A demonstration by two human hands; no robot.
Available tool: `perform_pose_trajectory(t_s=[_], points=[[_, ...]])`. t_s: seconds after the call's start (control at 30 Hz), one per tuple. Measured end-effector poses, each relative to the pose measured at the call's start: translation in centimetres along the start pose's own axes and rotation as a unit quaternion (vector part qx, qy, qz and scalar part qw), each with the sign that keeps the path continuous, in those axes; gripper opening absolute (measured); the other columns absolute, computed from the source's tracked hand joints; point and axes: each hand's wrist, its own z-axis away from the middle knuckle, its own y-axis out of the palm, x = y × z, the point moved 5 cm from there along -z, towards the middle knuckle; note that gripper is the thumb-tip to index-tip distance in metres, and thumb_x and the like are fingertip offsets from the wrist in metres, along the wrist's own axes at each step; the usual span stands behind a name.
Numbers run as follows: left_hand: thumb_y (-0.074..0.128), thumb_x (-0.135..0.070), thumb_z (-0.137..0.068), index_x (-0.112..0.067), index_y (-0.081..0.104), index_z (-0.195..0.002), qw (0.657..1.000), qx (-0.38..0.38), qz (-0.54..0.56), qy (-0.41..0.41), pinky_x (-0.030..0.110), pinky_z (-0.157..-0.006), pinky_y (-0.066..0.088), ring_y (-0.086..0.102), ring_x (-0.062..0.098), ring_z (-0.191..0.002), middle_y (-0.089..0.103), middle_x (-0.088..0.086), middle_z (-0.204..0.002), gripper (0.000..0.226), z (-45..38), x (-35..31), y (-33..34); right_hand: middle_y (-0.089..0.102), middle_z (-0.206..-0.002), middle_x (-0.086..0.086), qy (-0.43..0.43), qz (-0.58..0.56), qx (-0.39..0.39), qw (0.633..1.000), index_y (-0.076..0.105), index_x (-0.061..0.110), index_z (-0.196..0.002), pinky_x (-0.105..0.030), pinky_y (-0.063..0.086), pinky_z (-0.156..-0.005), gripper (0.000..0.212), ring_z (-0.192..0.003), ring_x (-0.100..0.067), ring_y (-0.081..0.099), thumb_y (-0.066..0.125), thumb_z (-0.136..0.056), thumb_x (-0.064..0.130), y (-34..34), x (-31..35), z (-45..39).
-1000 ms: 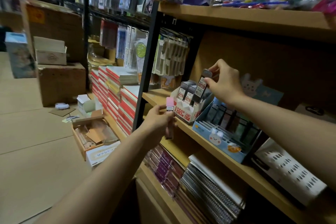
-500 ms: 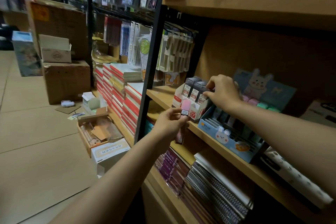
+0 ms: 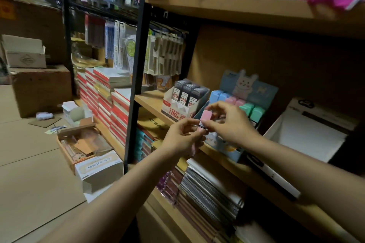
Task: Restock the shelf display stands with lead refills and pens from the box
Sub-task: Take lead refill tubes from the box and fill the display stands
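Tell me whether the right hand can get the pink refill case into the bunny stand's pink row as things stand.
Probably yes. The right hand pinches the pink refill case just in front of the bunny stand, and nothing blocks the pink row; the left hand also grips the case's lower end.

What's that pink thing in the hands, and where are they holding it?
A pink lead refill case. The left hand grips its lower part, and the right hand pinches it near the pink top.

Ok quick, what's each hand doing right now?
Left hand: closed, holding the pink refill case by its lower part.
Right hand: closed, pinching the same case near its top.
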Motion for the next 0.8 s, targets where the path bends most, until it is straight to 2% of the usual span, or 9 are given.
perform_pose_trajectory(t_s=[0.1,0.17,0.23,0.3,0.4,0.47,0.6,0.7,0.8], points=[[0.06,-0.015,-0.093,-0.014,0.063,-0.107,0.998,0.023,-0.062,0.025,0.025,-0.065,0.056,0.068,0.014,-0.076,0.07,0.005,-0.091,0.015,0.1,0.3,1.5,0.07,-0.089,0.0,0.013,-0.011,-0.006,1.0,0.067,0.017,-0.106,-0.033,0.059,-0.078,0.034,-0.081,-0.015,0.07,0.082,-0.076,0.015,-1.8,-0.5,0.9],[0.058,-0.027,-0.094,-0.022,0.062,-0.11,0.976,0.02,-0.201,0.076,0.027,-0.075,0.056,0.065,0.011,-0.092,0.067,-0.002,-0.103,0.017,0.0,0.3,1.9,0.07,-0.09,0.001,0.01,-0.007,-0.026,1.0,0.065,0.018,-0.104,-0.033,0.059,-0.079,0.031,-0.083,-0.015,0.07,0.081,-0.077,0.015,-4.2,-0.6,0.5],[0.056,-0.037,-0.094,-0.029,0.058,-0.116,0.908,-0.015,-0.388,0.158,0.025,-0.09,0.046,0.051,0.008,-0.113,0.054,-0.005,-0.122,0.024,-0.2,0.2,1.8,0.07,-0.091,0.001,-0.004,0.001,-0.075,0.997,0.064,0.017,-0.101,-0.035,0.059,-0.079,0.027,-0.083,-0.016,0.07,0.079,-0.079,0.014,-7.1,-0.3,-0.4],[0.056,-0.043,-0.092,-0.032,0.05,-0.126,0.832,-0.025,-0.511,0.217,0.031,-0.101,0.038,0.035,0.015,-0.128,0.039,-0.002,-0.138,0.036,-0.3,0.5,1.7,0.068,-0.088,0.004,-0.027,0.037,-0.135,0.99,0.064,0.019,-0.099,-0.025,0.056,-0.072,0.025,-0.08,-0.009,0.068,0.08,-0.079,0.018,-9.7,0.1,-1.4],[0.05,-0.053,-0.092,-0.042,0.028,-0.142,0.777,0.01,-0.603,0.182,0.05,-0.116,0.019,0.009,0.023,-0.146,0.012,-0.003,-0.158,0.055,-1.0,2.2,1.1,0.065,-0.084,0.008,-0.053,0.114,-0.163,0.979,0.064,0.02,-0.096,-0.007,0.04,-0.06,0.024,-0.073,0.006,0.058,0.079,-0.079,0.024,-10.7,0.5,-2.4],[0.042,-0.058,-0.093,-0.047,0.015,-0.146,0.749,0.024,-0.643,0.155,0.052,-0.118,0.007,-0.002,0.021,-0.149,0.004,-0.004,-0.161,0.06,-1.5,3.3,0.8,0.063,-0.081,0.008,-0.063,0.134,-0.149,0.978,0.063,0.019,-0.093,0.0,0.036,-0.055,0.021,-0.071,0.008,0.055,0.078,-0.08,0.021,-9.9,0.4,-3.0],[0.041,-0.056,-0.095,-0.047,0.008,-0.146,0.745,0.034,-0.647,0.156,0.049,-0.118,0.002,-0.005,0.021,-0.149,0.004,-0.002,-0.162,0.062,-1.9,3.9,0.6,0.064,-0.081,0.005,-0.082,0.18,-0.119,0.973,0.06,0.017,-0.091,-0.001,0.042,-0.056,0.017,-0.071,0.001,0.059,0.075,-0.082,0.017,-7.9,0.0,-3.8],[0.041,-0.055,-0.096,-0.049,0.008,-0.145,0.753,0.042,-0.637,0.16,0.048,-0.118,0.003,-0.005,0.021,-0.149,0.005,-0.004,-0.162,0.06,-2.0,3.9,0.3,0.067,-0.085,0.001,-0.073,0.243,-0.09,0.963,0.061,0.017,-0.094,-0.035,0.058,-0.069,0.018,-0.078,-0.017,0.065,0.074,-0.082,0.023,-6.6,-0.5,-4.0],[0.041,-0.054,-0.096,-0.051,0.007,-0.145,0.758,0.053,-0.631,0.153,0.05,-0.12,0.005,-0.006,0.021,-0.149,0.004,-0.005,-0.162,0.059,-2.0,3.9,0.2,0.067,-0.084,0.0,-0.063,0.282,-0.069,0.955,0.059,0.02,-0.093,-0.042,0.057,-0.072,0.018,-0.08,-0.021,0.066,0.073,-0.082,0.027,-5.8,-0.7,-4.0]])
